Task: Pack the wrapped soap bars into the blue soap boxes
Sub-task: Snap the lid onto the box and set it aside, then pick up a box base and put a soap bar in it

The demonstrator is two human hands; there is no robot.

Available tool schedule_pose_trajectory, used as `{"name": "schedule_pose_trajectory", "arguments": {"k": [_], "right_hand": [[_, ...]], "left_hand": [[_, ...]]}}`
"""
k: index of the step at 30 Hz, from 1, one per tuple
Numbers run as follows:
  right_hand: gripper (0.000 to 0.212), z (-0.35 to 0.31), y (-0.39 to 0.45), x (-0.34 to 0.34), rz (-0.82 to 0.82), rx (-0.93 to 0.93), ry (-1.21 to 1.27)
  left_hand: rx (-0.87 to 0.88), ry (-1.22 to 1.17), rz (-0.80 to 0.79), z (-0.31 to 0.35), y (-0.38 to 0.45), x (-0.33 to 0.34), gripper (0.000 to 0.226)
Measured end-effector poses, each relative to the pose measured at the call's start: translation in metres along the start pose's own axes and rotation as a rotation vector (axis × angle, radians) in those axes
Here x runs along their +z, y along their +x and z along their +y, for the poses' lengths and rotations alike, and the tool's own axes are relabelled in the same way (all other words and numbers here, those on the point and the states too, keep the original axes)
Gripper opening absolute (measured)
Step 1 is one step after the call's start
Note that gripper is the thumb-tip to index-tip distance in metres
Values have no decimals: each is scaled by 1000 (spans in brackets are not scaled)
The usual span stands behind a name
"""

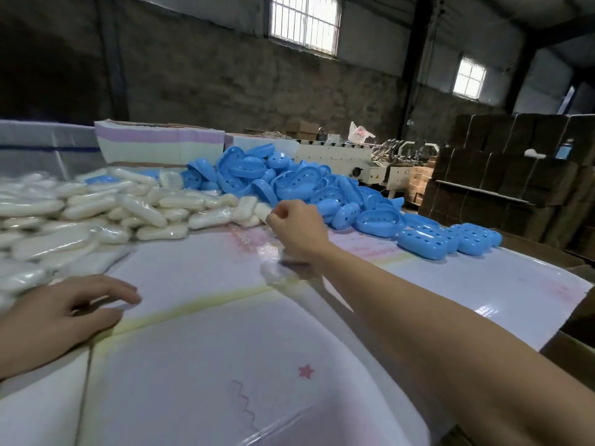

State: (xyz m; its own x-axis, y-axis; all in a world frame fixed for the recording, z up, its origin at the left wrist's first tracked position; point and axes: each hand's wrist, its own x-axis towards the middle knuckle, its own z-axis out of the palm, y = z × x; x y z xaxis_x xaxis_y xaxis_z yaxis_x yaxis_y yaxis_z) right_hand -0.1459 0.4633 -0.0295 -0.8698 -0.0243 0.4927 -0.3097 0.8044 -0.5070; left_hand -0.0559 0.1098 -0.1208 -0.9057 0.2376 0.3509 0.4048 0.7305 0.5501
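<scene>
Your right hand reaches out over the counter, its fingers curled round a wrapped soap bar at the edge of the white soap pile, just beside the heap of blue soap boxes. Your left hand rests flat on the counter near the pile, fingers spread and holding nothing.

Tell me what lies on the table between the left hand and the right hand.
Head view: between the left hand and the right hand lies only bare glossy table sheet; the wrapped soap bars sit farther back.
</scene>
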Motion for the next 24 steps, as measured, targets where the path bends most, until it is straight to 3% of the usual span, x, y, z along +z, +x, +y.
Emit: {"name": "schedule_pose_trajectory", "arguments": {"k": [4, 7, 9, 13, 24], "right_hand": [[19, -93, -20, 51, -166, -70, 288], [23, -135, -38, 81, -238, -44, 487], [25, -145, -49, 100, -264, 24, 578], [24, -139, -57, 116, -268, 74, 599], [15, -152, -70, 115, -326, -265, 436]], "left_hand": [[-69, -67, -13, 36, -4, -12, 36], [-142, -136, 24, 46, -6, -14, 19], [-175, -163, 56, 44, -5, -15, 34], [-229, -225, 145, 39, -3, -17, 49], [-333, -404, 354, 52, -10, -21, 48]]}}
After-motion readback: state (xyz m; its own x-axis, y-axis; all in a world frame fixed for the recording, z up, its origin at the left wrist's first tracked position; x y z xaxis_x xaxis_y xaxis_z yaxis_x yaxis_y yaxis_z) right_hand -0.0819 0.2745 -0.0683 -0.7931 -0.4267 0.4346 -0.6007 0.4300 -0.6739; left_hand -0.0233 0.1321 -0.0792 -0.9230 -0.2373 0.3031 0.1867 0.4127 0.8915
